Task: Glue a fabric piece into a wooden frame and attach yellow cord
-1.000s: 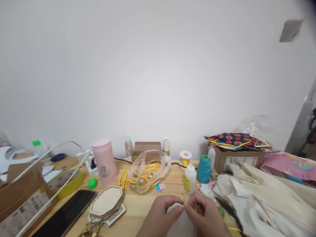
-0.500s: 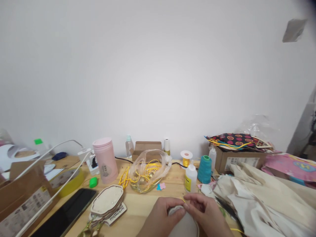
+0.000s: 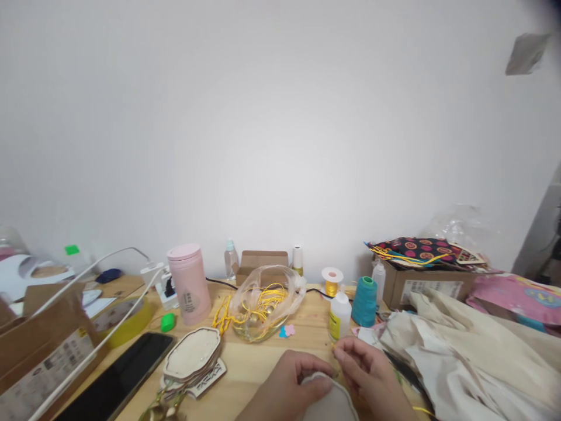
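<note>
My left hand grips a pale fabric piece with a dark-trimmed edge at the bottom centre, thumb on top near its upper edge. Just right of it, my right hand is closed in a pinch, raised slightly above the edge. A short bit of yellow cord shows at its fingertips. To the left lies a stack of similar cream, scalloped pieces, with a patterned tag and small brass-coloured bells by it. Behind my hands stands a white glue bottle with a yellow label.
A plastic bag of yellow cords and bells sits mid-table. Around it are a pink tumbler, a teal thread cone and a yellow spool. A phone lies left; cream cloth and a carton fill the right.
My right hand has moved slightly up and away from my left, its fingertips now apart from the fabric piece's edge. My left hand keeps its grip. The view has shifted slightly.
</note>
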`<state>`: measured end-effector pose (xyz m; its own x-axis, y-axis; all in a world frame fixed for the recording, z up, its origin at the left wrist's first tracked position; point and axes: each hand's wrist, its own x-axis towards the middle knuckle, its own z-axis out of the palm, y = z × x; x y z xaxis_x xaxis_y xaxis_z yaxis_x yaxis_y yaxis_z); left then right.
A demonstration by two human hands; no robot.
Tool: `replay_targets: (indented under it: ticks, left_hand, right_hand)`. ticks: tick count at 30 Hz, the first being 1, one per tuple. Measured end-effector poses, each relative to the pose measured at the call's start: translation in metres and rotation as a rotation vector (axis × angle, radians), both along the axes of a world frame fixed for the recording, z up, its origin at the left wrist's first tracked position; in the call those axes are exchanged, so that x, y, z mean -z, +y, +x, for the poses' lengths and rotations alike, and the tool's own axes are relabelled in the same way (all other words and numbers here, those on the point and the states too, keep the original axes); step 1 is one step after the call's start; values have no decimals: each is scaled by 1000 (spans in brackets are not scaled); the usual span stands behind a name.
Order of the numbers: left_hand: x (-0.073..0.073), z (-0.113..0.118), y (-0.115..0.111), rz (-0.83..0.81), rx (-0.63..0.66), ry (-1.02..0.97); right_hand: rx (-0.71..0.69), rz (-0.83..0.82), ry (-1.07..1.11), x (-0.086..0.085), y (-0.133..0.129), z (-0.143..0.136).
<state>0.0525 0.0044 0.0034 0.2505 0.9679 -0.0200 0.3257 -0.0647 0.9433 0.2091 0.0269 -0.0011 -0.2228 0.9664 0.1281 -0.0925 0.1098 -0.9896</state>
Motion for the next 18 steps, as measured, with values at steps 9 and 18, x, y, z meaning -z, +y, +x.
replay_targets:
  ticks: [9, 18]
  left_hand:
    - [-11, -6, 4, 1, 12, -156]
    - [-13, -3, 0, -35, 25, 7]
  right_hand:
    - [-56, -104, 163, -5, -1, -2]
    - [-134, -141, 82, -4, -5, -2]
